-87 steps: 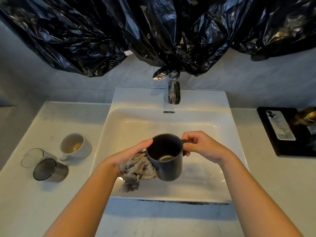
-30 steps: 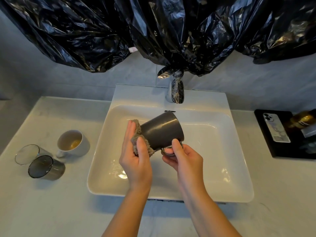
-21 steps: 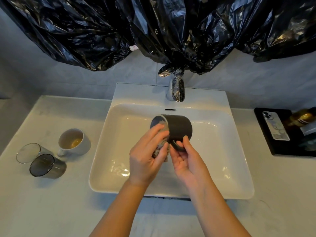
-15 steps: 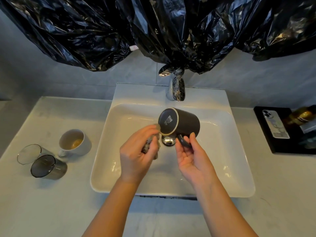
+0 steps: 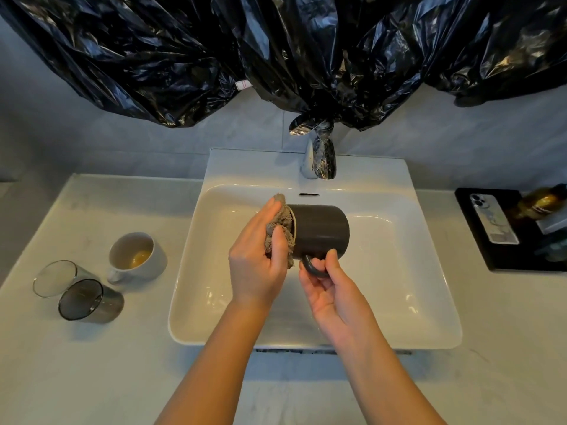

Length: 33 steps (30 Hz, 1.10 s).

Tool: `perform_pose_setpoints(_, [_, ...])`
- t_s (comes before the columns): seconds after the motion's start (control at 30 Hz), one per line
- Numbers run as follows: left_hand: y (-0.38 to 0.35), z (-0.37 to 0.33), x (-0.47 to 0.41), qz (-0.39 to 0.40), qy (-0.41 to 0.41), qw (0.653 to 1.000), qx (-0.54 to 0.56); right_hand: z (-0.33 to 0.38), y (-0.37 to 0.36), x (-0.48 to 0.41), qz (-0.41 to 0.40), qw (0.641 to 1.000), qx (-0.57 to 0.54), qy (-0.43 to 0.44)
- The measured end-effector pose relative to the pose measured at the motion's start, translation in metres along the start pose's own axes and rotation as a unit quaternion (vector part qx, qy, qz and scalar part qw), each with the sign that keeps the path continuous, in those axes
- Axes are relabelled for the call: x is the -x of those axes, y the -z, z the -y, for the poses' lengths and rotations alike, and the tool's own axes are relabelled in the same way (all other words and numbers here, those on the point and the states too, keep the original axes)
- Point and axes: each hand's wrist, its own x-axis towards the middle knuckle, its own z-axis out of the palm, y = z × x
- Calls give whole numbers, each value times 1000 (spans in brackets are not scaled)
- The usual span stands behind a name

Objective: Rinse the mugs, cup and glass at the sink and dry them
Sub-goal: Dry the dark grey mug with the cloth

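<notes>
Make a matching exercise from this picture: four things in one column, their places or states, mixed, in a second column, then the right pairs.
1 dark mug
2 white cup
3 phone
4 cloth

A on the black tray
B on the counter, left of the sink
C held sideways by the right hand
D pressed on one end of the mug by the left hand

Pairs: 1-C, 2-B, 3-A, 4-D

Single view. The head-worn wide-angle camera looks forward and steeply down from above the near edge of the table, facing the wall. The sink lies centred, close below. Black plastic sheeting fills the top of the frame.
</notes>
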Motion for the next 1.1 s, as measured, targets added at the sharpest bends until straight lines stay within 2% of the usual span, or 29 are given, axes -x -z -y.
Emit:
perform_pose_setpoints(0.13, [1, -8, 5, -6, 138, 990, 8, -2, 3, -5, 12, 994, 79, 70])
perform_pose_setpoints(0.23, [3, -19, 5, -20, 207, 977, 45, -6, 4, -9, 24, 986, 111, 120])
perform_pose_setpoints(0.4, [7, -25, 8, -4, 265, 962, 62, -5, 3, -16, 17, 963, 174, 207])
perform_pose_setpoints(0.5, [10, -26, 15, -1, 294, 952, 84, -1, 3, -21, 13, 953, 207, 220])
perform_pose_setpoints(0.6, [15, -27, 11, -42, 281, 953, 109, -4, 5, -22, 18, 950, 226, 217])
perform_pose_setpoints(0.77, [20, -12, 4, -90, 189, 975, 79, -17, 7, -14, 31, 961, 195, 194])
perform_pose_setpoints(0.9, [20, 2, 8, -80, 198, 974, 71, -28, 3, -6, 45, 968, 165, 182])
perform_pose_setpoints(1.1, [29, -13, 17, -35, 172, 975, 134, -23, -6, -13, 29, 963, 138, 228])
